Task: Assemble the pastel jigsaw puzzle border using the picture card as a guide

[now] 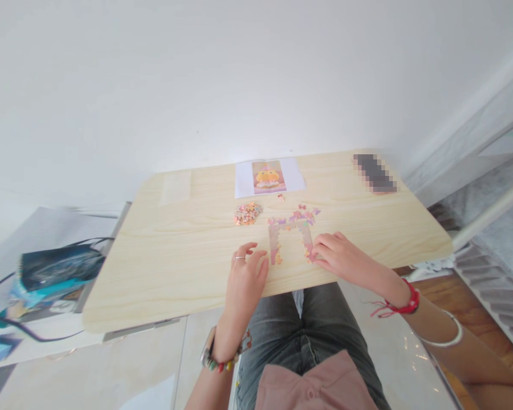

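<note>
Pale wood under both your hands: the table (pixel 175 256) runs wide in front of you, and the half-built puzzle (pixel 291 230) sits right between your two hands, a little beyond them. It reads as an arch, a top strip running left to right with two legs coming down toward you.

Your right hand (pixel 340 256) is the one in contact. Its fingertips rest against the foot of the right leg, fingers loosely curled and flat, pressing down, not pinching. Whether a loose piece sits under those fingertips I cannot tell; they cover the spot.

Your left hand (pixel 245 273) lies just beside the left leg, near its lower end but apart from it. Fingers are relaxed and bent, thumb tucked toward the puzzle, nothing held that I can see.

So the long axis that matters runs away from you: each leg points from your fingertips up to the top strip.

The heap of loose pieces (pixel 247 213) lies beyond your left hand, up and slightly left of the arch, so the left is the nearer hand. The reference picture (pixel 268 176) sits farther back, near the wall edge.
</note>
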Tool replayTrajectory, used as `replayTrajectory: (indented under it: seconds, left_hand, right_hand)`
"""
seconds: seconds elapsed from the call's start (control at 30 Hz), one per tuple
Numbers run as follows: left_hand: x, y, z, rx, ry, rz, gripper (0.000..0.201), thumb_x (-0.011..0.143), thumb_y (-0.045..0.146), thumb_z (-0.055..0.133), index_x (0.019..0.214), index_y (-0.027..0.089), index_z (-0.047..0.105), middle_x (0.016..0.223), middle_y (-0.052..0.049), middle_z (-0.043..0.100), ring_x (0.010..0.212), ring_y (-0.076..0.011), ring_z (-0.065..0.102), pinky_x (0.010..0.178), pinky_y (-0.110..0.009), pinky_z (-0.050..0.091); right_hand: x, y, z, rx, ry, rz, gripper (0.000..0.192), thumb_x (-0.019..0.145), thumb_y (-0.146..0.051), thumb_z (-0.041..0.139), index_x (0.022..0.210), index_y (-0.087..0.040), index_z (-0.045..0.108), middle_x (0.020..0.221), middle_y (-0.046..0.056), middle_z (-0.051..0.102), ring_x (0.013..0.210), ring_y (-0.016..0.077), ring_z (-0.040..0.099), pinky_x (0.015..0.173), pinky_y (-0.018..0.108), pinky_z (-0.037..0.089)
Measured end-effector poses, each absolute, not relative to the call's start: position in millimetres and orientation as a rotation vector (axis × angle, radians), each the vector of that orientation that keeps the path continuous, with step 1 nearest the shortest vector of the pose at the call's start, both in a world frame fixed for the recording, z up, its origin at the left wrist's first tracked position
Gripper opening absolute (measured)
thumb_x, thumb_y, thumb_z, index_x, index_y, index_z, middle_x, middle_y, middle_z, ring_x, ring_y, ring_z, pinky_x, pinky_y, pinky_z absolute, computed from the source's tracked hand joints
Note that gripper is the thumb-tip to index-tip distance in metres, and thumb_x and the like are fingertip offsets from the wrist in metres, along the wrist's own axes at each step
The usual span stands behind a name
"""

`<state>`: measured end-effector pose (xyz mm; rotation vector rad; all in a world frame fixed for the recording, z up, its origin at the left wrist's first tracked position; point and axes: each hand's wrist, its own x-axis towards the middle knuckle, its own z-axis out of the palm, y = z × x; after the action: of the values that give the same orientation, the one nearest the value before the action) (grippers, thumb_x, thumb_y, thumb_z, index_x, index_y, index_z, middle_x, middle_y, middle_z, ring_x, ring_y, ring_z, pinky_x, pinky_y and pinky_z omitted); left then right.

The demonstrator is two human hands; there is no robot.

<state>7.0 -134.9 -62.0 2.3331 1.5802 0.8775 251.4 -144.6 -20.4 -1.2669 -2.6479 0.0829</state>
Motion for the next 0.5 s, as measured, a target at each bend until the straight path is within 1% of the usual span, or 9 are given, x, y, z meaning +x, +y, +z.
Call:
replayTrajectory:
  seconds: [0.27, 0.4, 0.5]
  left_hand:
    - [10.2, -135.3, -58.7, 2.313, 1.591, 0.913, 0.014, 0.082, 0.019, 0.05, 0.088, 0.019, 0.062, 0.107, -0.01, 0.052, 0.088, -0.0208, 0.054, 0.079, -0.04, 0.049]
    - [8.1, -139.5, -58.4, 2.305, 1.601, 0.92, 0.014, 0.082, 0.018, 0.049, 0.088, 0.018, 0.062, 0.107, -0.01, 0.052, 0.089, -0.0209, 0.054, 0.08, -0.04, 0.049]
    - [5.2, -142.5, -58.6, 2.299, 1.604, 0.902, 0.014, 0.082, 0.019, 0.049, 0.089, 0.018, 0.062, 0.108, -0.01, 0.052, 0.089, -0.0208, 0.054, 0.081, -0.04, 0.049]
  right_hand:
    - [217.6, -139.6, -17.6, -1.199, -2.719, -0.013, 0.018, 0.089, -0.022, 0.045, 0.081, -0.014, 0.059, 0.083, 0.007, 0.058, 0.082, 0.018, 0.051, 0.071, 0.032, 0.032]
    - [194.5, -147.8, -25.9, -1.366, -2.659, -0.079, 0.021, 0.089, -0.02, 0.044, 0.077, -0.014, 0.06, 0.078, 0.007, 0.057, 0.078, 0.0194, 0.05, 0.068, 0.034, 0.032]
    - [187.0, -153.0, -28.1, -1.494, -2.601, -0.037, 0.021, 0.087, -0.02, 0.048, 0.071, -0.014, 0.06, 0.074, 0.007, 0.056, 0.075, 0.0195, 0.051, 0.067, 0.034, 0.032]
